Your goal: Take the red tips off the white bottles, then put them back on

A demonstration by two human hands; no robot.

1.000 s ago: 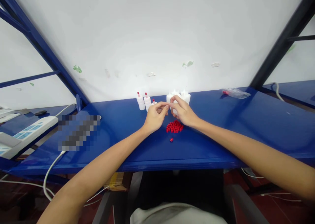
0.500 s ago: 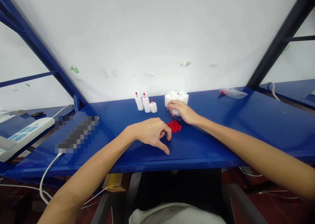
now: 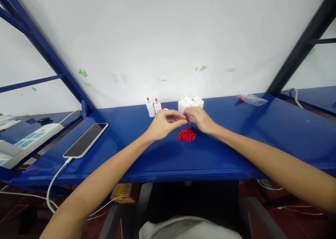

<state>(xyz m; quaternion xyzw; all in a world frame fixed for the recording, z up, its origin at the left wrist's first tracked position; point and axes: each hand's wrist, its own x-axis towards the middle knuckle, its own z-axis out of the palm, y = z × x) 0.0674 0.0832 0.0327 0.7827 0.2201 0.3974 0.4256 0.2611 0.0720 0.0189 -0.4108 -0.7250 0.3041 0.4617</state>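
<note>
My left hand [image 3: 163, 124] reaches over the blue table with thumb and index finger pinched together beside my right hand. A hint of red shows at those fingertips, apparently a small red cap, mostly hidden. My right hand [image 3: 201, 120] curls around a small white squeeze bottle [image 3: 192, 119], largely covered by the fingers. Just below both hands lies a pile of loose red caps [image 3: 187, 135]. Behind my right hand stands a group of white bottles [image 3: 183, 104] with bare nozzles. To the left, white bottles with red tips [image 3: 150, 109] stand upright, one partly hidden by my left hand.
A phone [image 3: 86, 141] on a white charging cable lies on the left of the blue table [image 3: 225, 162]. A clear plastic bag [image 3: 253, 99] with something red inside is at the back right. Left of the table sits a white power strip [image 3: 33, 139]. The wall rises behind.
My left hand has moved up and away from the red caps to meet my right hand, its fingers coming together. My right hand stays near the white bottles.
</note>
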